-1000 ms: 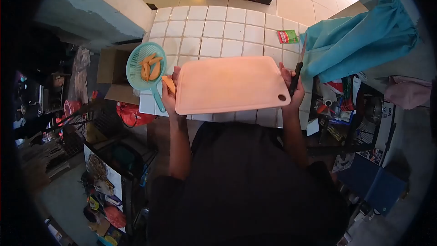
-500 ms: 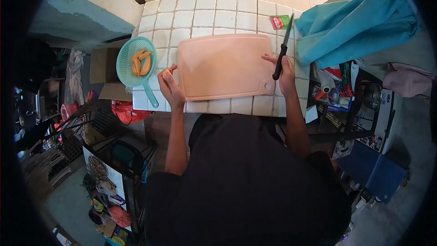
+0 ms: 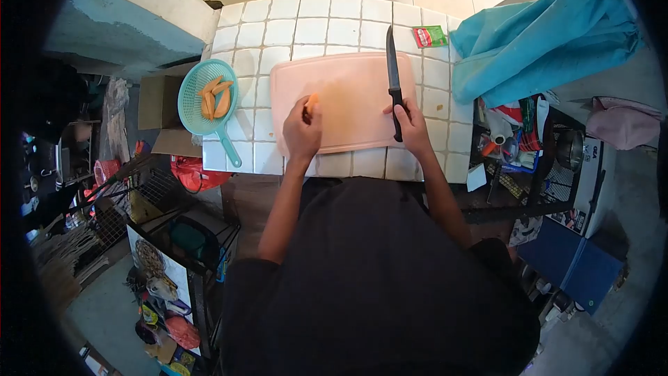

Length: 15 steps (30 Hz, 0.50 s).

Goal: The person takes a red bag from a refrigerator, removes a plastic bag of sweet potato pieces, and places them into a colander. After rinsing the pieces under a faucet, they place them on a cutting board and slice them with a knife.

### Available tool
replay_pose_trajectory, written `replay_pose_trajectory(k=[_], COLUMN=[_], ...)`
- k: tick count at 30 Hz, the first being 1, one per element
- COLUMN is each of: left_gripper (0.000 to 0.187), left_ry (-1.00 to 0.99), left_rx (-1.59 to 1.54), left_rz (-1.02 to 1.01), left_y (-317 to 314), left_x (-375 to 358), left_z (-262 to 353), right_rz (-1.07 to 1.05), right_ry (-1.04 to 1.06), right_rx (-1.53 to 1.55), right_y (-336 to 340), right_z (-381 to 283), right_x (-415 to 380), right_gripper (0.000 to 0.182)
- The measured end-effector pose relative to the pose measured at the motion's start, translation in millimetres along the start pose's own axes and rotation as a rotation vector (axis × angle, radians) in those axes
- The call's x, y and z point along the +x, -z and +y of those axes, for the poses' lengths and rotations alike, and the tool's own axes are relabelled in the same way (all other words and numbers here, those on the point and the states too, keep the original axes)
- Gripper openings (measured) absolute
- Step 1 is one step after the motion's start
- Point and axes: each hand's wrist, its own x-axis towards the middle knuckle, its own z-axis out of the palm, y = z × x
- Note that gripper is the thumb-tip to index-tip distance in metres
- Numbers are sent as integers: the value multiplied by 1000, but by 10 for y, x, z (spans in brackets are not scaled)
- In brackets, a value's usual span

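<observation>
My left hand [image 3: 303,129] is closed over the left part of the pink cutting board [image 3: 348,73], pinching a small orange vegetable piece [image 3: 312,100] that looks like carrot; the fingers hide most of it. In my right hand [image 3: 412,129] is a kitchen knife [image 3: 393,63], held by its black handle over the board's right side. Its blade points away from me, toward the far edge of the table. Left of the board, a teal strainer [image 3: 188,113] with a long handle holds several pale orange, tapered vegetable pieces [image 3: 222,104].
The white tiled table [image 3: 313,30] carries a red and green sachet [image 3: 430,36] at the far right. Teal cloth [image 3: 536,42] hangs over the right edge. A cardboard box [image 3: 158,104] and a red plastic bag [image 3: 197,173] sit by the left edge.
My left hand has moved right, from beside the board to above it, with the orange piece. My right hand has brought the knife left, over the board.
</observation>
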Motion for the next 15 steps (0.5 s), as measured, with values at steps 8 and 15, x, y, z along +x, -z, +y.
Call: replay_pose_trajectory(k=[8, 15], left_gripper=[29, 40], left_ry=[-286, -195], left_rx=[462, 256], left_rz=[-81, -342], left_y=[-175, 86], left_x=[34, 74], left_z=[63, 46], right_rz=[107, 117], right_ry=[94, 67], right_rx=[-17, -108], right_y=[-102, -95], right_z=[87, 59], right_x=[-32, -56], right_gripper=[19, 16])
